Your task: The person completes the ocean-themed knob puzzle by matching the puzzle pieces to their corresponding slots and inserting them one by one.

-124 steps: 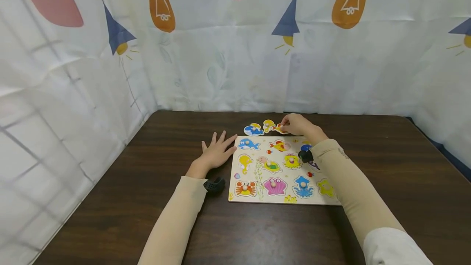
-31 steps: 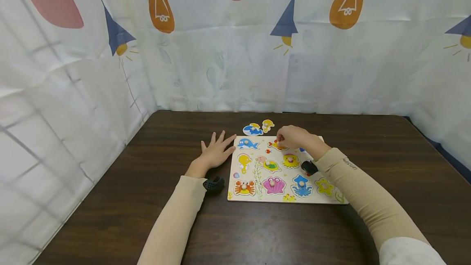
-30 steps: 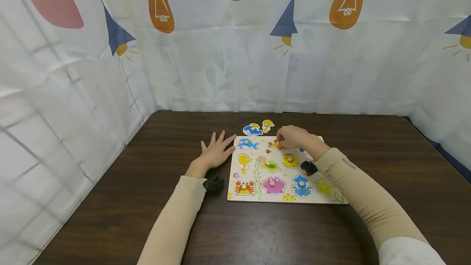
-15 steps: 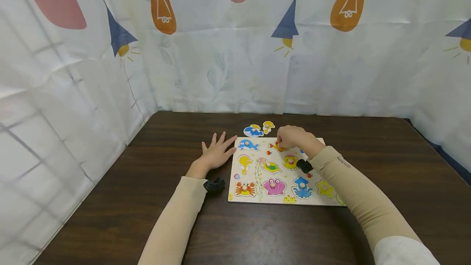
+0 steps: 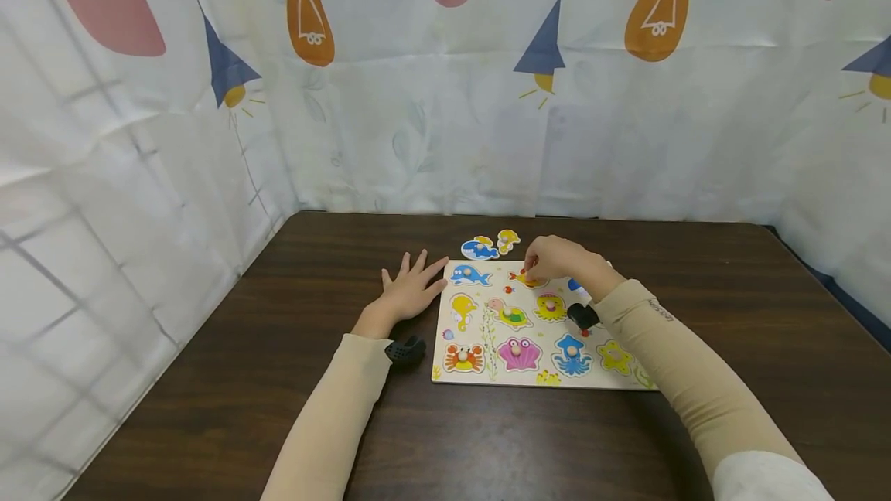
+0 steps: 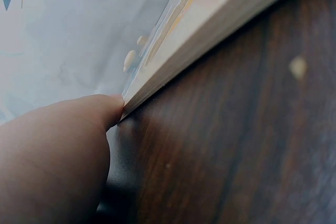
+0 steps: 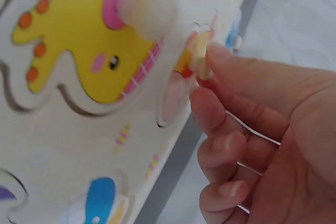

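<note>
My right hand (image 5: 562,260) pinches the pale knob (image 7: 201,60) of a red-and-yellow fish puzzle piece (image 5: 534,283) between thumb and index finger. The piece lies in the top row of a wooden sea-animal puzzle board (image 5: 543,335); whether it sits fully flush I cannot tell. In the right wrist view the other fingers are curled below the knob. My left hand (image 5: 404,292) rests on the table with fingers spread, its fingertips touching the board's upper left edge. A yellow octopus piece (image 7: 105,51) with a knob is in the board close to my right hand.
Behind the board lie a blue whale piece (image 5: 479,250), a yellow seahorse-like piece (image 5: 507,240) and a partly covered yellow piece (image 5: 483,240). Crab (image 5: 464,359), shell, squid and star pieces fill the front row. A printed curtain (image 5: 445,114) hangs behind the dark table (image 5: 278,377).
Since about four seconds ago, my right hand has brought the fish piece from behind the board onto its top row. Over the last second it shifts only slightly there; my left hand stays put.
</note>
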Motion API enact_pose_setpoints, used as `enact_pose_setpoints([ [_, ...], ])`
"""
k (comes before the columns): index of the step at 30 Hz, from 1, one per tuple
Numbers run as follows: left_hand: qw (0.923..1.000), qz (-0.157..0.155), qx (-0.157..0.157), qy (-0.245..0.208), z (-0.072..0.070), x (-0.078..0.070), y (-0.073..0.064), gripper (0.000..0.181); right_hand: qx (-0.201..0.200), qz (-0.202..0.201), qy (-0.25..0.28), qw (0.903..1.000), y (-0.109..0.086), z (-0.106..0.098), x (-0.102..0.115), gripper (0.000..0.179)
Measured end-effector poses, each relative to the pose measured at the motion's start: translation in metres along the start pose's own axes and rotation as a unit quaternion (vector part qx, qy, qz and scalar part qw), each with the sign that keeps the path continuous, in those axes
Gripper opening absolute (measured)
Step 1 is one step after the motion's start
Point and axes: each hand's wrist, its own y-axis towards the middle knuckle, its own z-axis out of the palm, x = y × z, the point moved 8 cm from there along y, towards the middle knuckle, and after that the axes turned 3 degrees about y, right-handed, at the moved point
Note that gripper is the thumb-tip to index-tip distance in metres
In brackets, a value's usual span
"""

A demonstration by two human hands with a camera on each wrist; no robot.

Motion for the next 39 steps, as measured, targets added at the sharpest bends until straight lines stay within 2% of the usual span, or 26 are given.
enact_pose_setpoints([
  [8,1.0000,0.002,-0.001,0.004,-0.001,0.001,-0.001,0.060,-0.040,-0.038,0.025,0.9982,0.001,-0.021,0.008,0.016],
  [12,1.0000,0.001,0.000,0.007,-0.001,0.002,-0.001,0.060,-0.053,-0.053,0.060,0.9954,0.007,-0.027,0.012,0.019],
  [15,1.0000,0.001,0.000,0.005,-0.001,0.002,-0.002,0.060,-0.068,-0.066,0.110,0.9894,0.010,-0.031,0.012,0.023],
  [21,1.0000,0.004,0.003,0.003,-0.001,-0.001,-0.002,0.060,-0.117,-0.076,0.197,0.9703,0.011,-0.043,0.007,0.026],
  [27,1.0000,0.003,-0.002,0.006,-0.001,0.000,-0.001,0.060,-0.148,-0.053,0.238,0.9583,0.024,-0.047,0.004,0.027],
  [32,0.9999,0.002,0.000,0.011,-0.001,0.001,0.000,0.060,-0.157,-0.023,0.264,0.9513,0.038,-0.042,-0.001,0.026],
  [35,0.9999,0.000,-0.001,0.010,-0.002,0.001,-0.001,0.060,-0.150,-0.006,0.264,0.9529,0.047,-0.035,-0.003,0.024],
  [39,1.0000,0.004,-0.002,0.008,-0.001,-0.001,-0.003,0.060,-0.119,0.032,0.252,0.9597,0.057,-0.022,-0.008,0.024],
])
